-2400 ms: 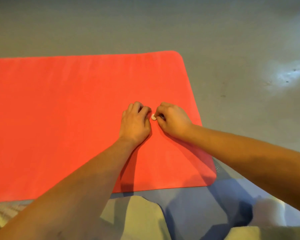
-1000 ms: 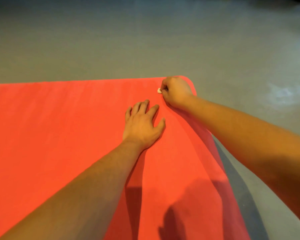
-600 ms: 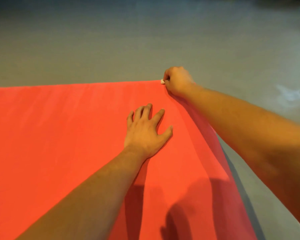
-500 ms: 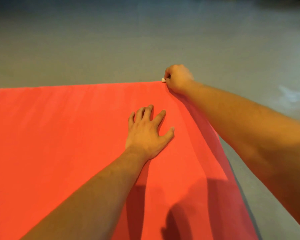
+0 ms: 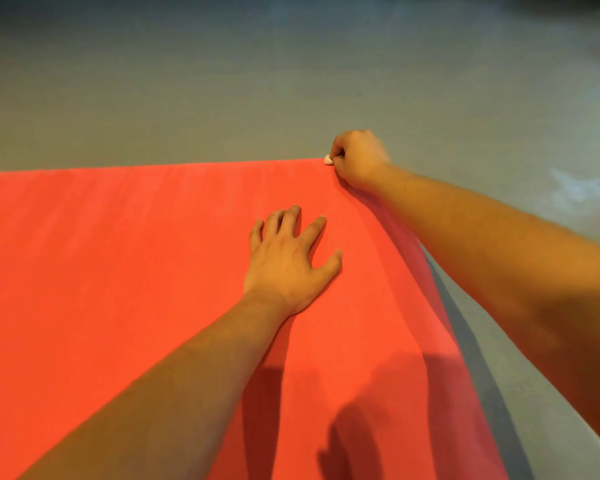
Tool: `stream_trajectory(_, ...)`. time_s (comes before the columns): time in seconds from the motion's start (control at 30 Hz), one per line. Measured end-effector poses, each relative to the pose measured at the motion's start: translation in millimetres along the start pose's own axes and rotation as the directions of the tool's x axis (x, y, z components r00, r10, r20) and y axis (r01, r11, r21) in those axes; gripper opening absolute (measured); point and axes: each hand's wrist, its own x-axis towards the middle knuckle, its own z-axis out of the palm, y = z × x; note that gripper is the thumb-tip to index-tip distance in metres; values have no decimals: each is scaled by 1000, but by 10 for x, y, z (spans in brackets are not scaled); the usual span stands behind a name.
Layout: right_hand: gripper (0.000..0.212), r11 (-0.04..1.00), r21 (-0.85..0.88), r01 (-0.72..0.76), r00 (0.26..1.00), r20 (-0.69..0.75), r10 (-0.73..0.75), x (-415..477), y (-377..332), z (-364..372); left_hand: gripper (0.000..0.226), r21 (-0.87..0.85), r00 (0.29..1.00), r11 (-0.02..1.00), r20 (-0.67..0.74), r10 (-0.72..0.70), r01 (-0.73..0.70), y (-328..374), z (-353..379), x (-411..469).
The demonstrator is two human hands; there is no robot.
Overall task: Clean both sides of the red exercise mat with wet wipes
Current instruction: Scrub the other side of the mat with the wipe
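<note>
The red exercise mat (image 5: 118,289) lies flat on a smooth grey floor (image 5: 291,81), its matte, faintly streaked surface filling the near view. The left hand (image 5: 288,261) rests palm-down on it — fingers straight and spread. Farther off, at the mat's far right corner, the right hand (image 5: 357,157) curls tightly round a small white wad of wet wipe (image 5: 328,160) — only a nub shows.

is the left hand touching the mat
Touching: the head view shows the left hand lying flat on the mat, fingers spread, no gap under it.
</note>
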Motion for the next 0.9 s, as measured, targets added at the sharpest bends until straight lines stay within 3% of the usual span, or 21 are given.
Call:
stream_trajectory(0.2, 17, 1000, -1, -14, 999, 29, 14, -311, -86, -97, 73, -5, 1000, 1000, 10, -5, 6, 6, -19, 14)
stream_trajectory(0.43, 13, 983, 75, 166, 986, -5, -166, -1424, -165, -190, 60, -47, 997, 999, -69, 18, -22, -16, 12, 6)
stream_trajectory(0.73, 13, 1000, -23, 0, 1000, 23, 0, -536, -139, -88, 50, -108, 994, 993, -103, 36, -47, -44, 44, 28)
stream_trajectory(0.9, 13, 996, -18, 83, 996, 13, -83, -1140, -271, -190, 43, -130, 993, 991, -115, 9, -24, -27, -15, 27)
